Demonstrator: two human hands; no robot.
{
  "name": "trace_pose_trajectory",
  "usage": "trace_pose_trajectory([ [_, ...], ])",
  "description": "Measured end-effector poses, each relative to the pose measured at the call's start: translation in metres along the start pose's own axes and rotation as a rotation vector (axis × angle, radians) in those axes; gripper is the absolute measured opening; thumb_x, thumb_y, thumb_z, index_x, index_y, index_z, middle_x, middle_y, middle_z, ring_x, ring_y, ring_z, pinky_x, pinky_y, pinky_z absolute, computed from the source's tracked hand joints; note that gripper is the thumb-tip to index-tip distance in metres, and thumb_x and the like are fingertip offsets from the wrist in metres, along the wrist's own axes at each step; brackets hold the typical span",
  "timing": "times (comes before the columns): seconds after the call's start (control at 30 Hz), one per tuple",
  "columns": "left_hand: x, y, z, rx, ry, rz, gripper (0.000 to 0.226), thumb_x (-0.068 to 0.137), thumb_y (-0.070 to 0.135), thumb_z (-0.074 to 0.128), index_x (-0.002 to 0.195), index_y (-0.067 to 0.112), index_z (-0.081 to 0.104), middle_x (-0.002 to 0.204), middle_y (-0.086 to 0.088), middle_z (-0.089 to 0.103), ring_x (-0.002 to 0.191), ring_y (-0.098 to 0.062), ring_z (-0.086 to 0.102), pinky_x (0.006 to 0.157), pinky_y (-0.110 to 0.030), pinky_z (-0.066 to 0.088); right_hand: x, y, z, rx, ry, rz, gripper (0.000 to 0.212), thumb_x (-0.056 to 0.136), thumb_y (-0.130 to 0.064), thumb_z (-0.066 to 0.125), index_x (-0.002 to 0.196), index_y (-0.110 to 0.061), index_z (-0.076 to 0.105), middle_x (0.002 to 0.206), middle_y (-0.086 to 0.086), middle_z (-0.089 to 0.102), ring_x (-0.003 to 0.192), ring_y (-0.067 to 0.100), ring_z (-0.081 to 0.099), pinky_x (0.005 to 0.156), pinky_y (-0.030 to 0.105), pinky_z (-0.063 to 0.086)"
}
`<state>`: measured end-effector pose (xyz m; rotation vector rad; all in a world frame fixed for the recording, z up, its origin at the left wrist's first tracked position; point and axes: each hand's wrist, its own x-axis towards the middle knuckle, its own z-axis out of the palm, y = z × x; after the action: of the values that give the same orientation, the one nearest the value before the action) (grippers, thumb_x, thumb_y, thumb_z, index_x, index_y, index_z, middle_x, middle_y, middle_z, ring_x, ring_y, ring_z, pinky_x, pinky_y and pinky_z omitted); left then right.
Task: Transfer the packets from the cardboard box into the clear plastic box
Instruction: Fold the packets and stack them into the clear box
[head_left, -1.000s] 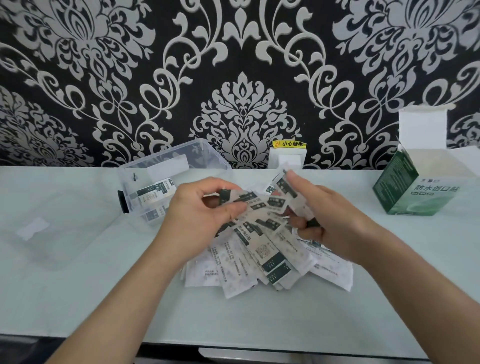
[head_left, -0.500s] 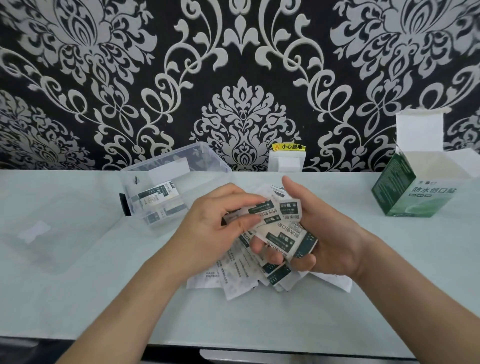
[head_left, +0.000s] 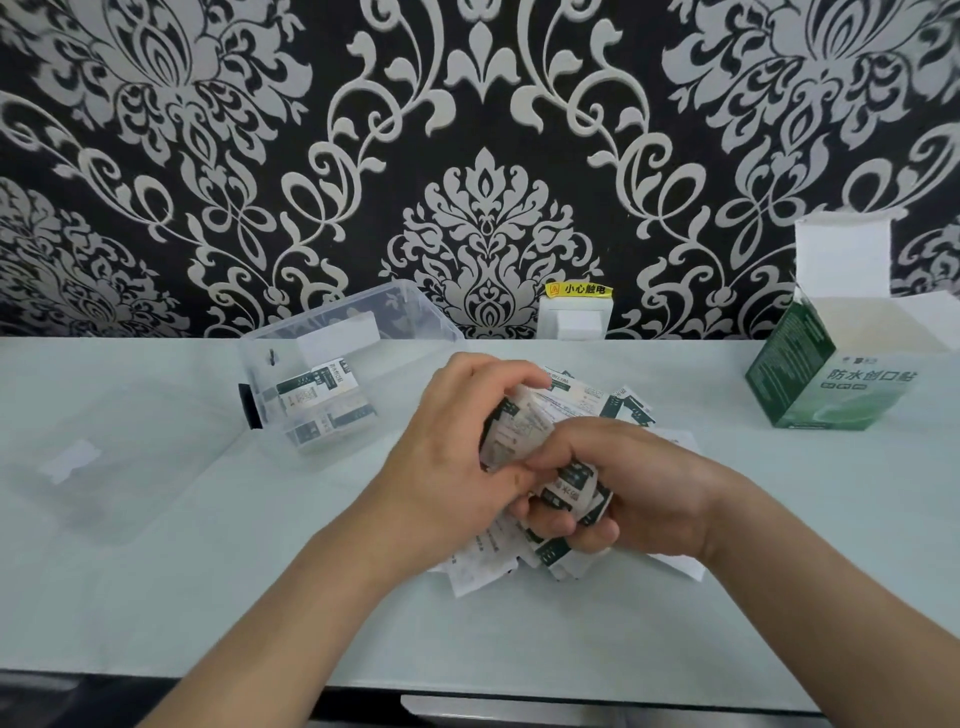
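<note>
- The left hand is right of the clear box and nearer the viewer; its fingers are curled over the top of a bunch of packets and grip it
- The right hand is further right of the clear box and touches the left hand; its fingers are curled tight round the lower part of the same bunch, and green-printed packet ends show between them
- The bunch is crumpled between the two hands, just above the table
- A loose pile of more packets lies flat on the table under and behind the hands, right of the clear box and apart from it; white edges stick out below the wrists
- The clear box stands open and upright, with a few packets already inside, lying against its near wall
- The lid, also clear, lies flat to the left of the clear box and a little nearer the viewer
- The carton, green and white, stands well to the right of the clear box, beyond the hands; its top flap is raised and I cannot tell what is inside
- A white socket with a yellow sticker sits on the patterned wall, behind and to the right of the clear box
</note>
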<state>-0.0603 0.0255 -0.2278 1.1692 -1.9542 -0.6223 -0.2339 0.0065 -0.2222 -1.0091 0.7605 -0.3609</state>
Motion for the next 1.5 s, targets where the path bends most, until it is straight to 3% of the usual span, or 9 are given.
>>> trace_pose_trajectory([
  [0.17,-0.006,0.016,0.008,-0.016,-0.072,0.138,0.068,0.065,-0.004,0.058,0.129,0.020,0.050,0.142,-0.001,0.037,0.138,-0.016,0.033,0.107,-0.020,0.032,0.002,0.002,0.012,-0.026,0.088,-0.008,0.025,0.087,-0.004,0.046,0.068,-0.011,0.059,0.061,0.004,0.056,0.049,0.013,0.042,0.038,0.019,0.024],
  [0.3,-0.007,0.014,0.008,0.070,-0.105,0.087,0.075,0.065,0.039,0.073,0.133,0.040,0.040,0.155,0.013,0.014,0.146,-0.010,0.013,0.108,-0.017,0.025,0.004,0.002,0.022,-0.055,0.245,-0.100,0.009,0.086,-0.001,0.049,0.080,-0.006,0.055,0.066,0.007,0.054,0.055,0.016,0.048,0.046,0.024,0.037],
  [0.47,-0.008,0.009,0.013,0.264,-0.030,0.061,0.068,0.059,0.052,0.066,0.122,0.038,0.044,0.140,0.012,0.026,0.127,-0.012,0.036,0.090,-0.030,0.049,0.002,-0.002,0.028,-0.078,0.233,-0.171,0.016,0.088,0.003,0.048,0.080,-0.008,0.057,0.072,0.008,0.049,0.066,0.015,0.048,0.059,0.027,0.040],
  [0.63,-0.009,0.007,-0.007,0.167,-0.118,-0.106,0.091,0.062,0.050,0.081,0.133,0.048,0.024,0.128,0.026,0.029,0.118,0.005,0.035,0.094,-0.018,0.038,0.004,-0.005,0.016,-0.360,0.428,-0.123,0.019,0.092,-0.002,0.047,0.080,-0.010,0.060,0.061,0.003,0.048,0.054,0.015,0.044,0.052,0.026,0.035],
  [0.73,-0.015,0.004,-0.024,0.418,-0.294,-0.226,0.087,0.063,0.063,0.075,0.126,0.049,0.018,0.122,0.024,0.035,0.105,0.005,0.042,0.089,-0.027,0.044,0.007,-0.007,0.008,-0.408,0.521,-0.090,0.017,0.098,-0.017,0.050,0.103,-0.011,0.064,0.061,-0.003,0.043,0.043,0.007,0.034,0.043,0.021,0.026],
  [1.03,-0.035,-0.001,-0.022,0.727,-0.477,-0.143,0.056,0.072,0.071,0.054,0.113,0.036,0.038,0.111,0.018,0.036,0.104,-0.006,0.039,0.085,-0.028,0.044,0.014,0.004,0.012,-0.467,0.556,-0.085,0.030,0.098,-0.031,0.052,0.100,-0.003,0.062,0.044,-0.014,0.045,0.035,-0.002,0.039,0.037,0.011,0.029],
  [1.13,-0.033,-0.004,-0.034,0.555,-0.405,-0.156,0.044,0.074,0.066,0.054,0.105,0.034,0.057,0.102,0.019,0.057,0.093,-0.002,0.055,0.082,-0.028,0.049,0.013,0.005,0.016,-0.483,0.540,-0.111,0.028,0.099,-0.033,0.051,0.079,-0.013,0.056,0.042,-0.014,0.045,0.035,-0.002,0.040,0.041,0.014,0.031],
  [1.3,-0.029,-0.021,-0.044,0.428,-0.078,-0.028,0.018,0.090,0.025,0.058,0.097,0.022,0.074,0.089,0.012,0.071,0.078,-0.002,0.063,0.074,-0.029,0.053,0.015,0.007,0.020,-0.413,0.542,-0.167,0.038,0.100,-0.035,0.048,0.114,-0.001,0.057,0.048,-0.013,0.045,0.040,0.000,0.041,0.042,0.015,0.033],
  [1.5,-0.020,-0.019,-0.045,0.526,0.470,0.256,0.019,0.092,0.004,0.058,0.104,0.001,0.072,0.093,-0.006,0.066,0.078,-0.013,0.059,0.071,-0.018,0.048,0.015,0.003,0.022,-0.093,0.566,-0.268,0.038,0.097,-0.034,0.052,0.116,-0.001,0.058,0.069,0.002,0.043,0.053,0.015,0.049,0.049,0.027,0.046],
])
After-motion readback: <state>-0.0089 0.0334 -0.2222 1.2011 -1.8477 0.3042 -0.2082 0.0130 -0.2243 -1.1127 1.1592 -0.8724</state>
